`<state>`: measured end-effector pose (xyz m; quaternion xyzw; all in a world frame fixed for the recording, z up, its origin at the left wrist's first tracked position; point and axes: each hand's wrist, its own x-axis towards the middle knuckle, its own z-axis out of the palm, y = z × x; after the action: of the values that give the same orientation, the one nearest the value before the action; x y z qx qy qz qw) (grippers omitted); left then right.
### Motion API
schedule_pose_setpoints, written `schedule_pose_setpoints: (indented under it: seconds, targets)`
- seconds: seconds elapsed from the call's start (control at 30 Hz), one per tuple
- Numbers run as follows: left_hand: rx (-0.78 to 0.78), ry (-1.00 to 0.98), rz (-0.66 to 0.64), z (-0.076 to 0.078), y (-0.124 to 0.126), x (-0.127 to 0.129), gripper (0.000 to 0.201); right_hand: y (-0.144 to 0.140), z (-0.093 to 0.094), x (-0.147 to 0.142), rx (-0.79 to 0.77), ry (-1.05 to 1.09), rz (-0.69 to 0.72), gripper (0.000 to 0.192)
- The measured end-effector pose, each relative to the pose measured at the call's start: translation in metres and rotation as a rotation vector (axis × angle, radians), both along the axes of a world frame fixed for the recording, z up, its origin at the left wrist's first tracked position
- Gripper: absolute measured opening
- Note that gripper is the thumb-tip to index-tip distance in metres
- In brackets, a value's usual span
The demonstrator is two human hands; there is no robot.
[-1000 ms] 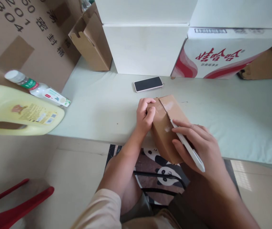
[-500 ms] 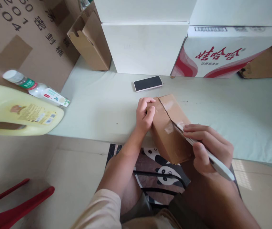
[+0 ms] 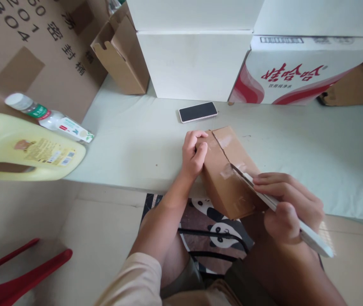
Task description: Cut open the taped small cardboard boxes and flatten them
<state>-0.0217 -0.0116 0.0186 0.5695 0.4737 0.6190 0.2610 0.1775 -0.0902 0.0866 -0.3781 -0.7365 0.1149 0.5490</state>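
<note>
A small brown cardboard box point(image 3: 224, 182) sits tilted at the table's near edge, partly over my lap, with clear tape patches across its top seam. My left hand point(image 3: 195, 153) is closed on the box's far left end, thumb on top. My right hand point(image 3: 291, 208) is wrapped round a utility knife point(image 3: 316, 242) with a pale, slim handle. The knife lies along the seam near the box's right end, its front part at the slit between the flaps. How deep the blade sits is hidden.
A phone point(image 3: 198, 112) lies beyond the box. White cartons point(image 3: 194, 63) line the back, beside a red-and-white carton point(image 3: 296, 72) and an open cardboard box point(image 3: 127, 59). A yellow jug point(image 3: 50, 148) and a plastic bottle point(image 3: 49, 117) are at left. Red bars point(image 3: 41, 270) show lower left.
My right hand and the knife have slid along the seam toward the lower right, toward me. My left hand and the box have stayed nearly still.
</note>
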Motion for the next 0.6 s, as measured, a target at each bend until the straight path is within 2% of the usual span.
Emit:
schedule_pose_setpoints:
  seconds: [0.3, 0.6]
  targets:
    - [-0.006, 0.035, 0.007, -0.0008, 0.0002, -0.0006, 0.021, -0.0018, -0.0025, 0.0032, 0.059, -0.009, -0.052, 0.04]
    - [-0.01, 0.007, 0.004, -0.0011, 0.0001, -0.0002, 0.016, 0.0, 0.0014, -0.0025, 0.142, 0.002, -0.05, 0.034]
